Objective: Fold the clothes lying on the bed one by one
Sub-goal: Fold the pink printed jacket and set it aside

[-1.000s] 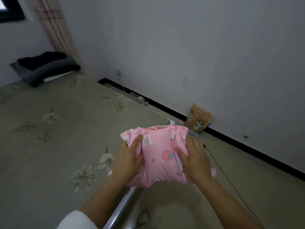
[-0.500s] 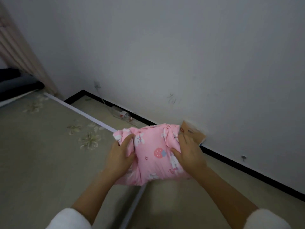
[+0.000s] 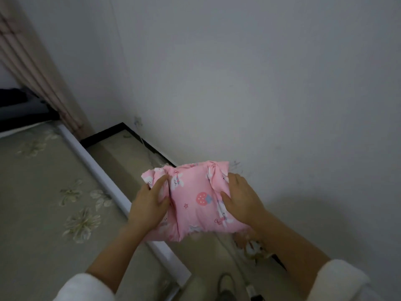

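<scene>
Two hands are still gripping the pink bundle [image 3: 193, 205], one on each side. The left hand [image 3: 149, 205] is curling round the bundle's left edge with its thumb pressing into the top. The right hand [image 3: 243, 198] is clamping the right edge the same way. The hands are staying apart, with the strawberry print showing between them.

Compared with half a second ago, the grip is looking unchanged, but the bundle is sitting further off the bed [image 3: 32, 192]. It is now hanging in the air over the floor [image 3: 121, 157] between the bed and the wall [image 3: 238, 83]. Only its lower left corner is overlapping the white rail [image 3: 97, 177] in this view. The bag [image 3: 253, 246], earlier peeking out behind the bundle's upper right corner, is now showing low down under the right forearm, which is covering much of it. The curtain [image 3: 36, 68] is taking up more of the upper left than before.

A dark pile [image 3: 13, 105] is lying at the left edge, with the curtain cutting off its right end. Black skirting [image 3: 104, 133] is running along the foot of the wall, and the bundle and right arm are hiding a long stretch of it. A shoe [image 3: 225, 283] is showing at the bottom edge, between the two white sleeves [image 3: 345, 279].
</scene>
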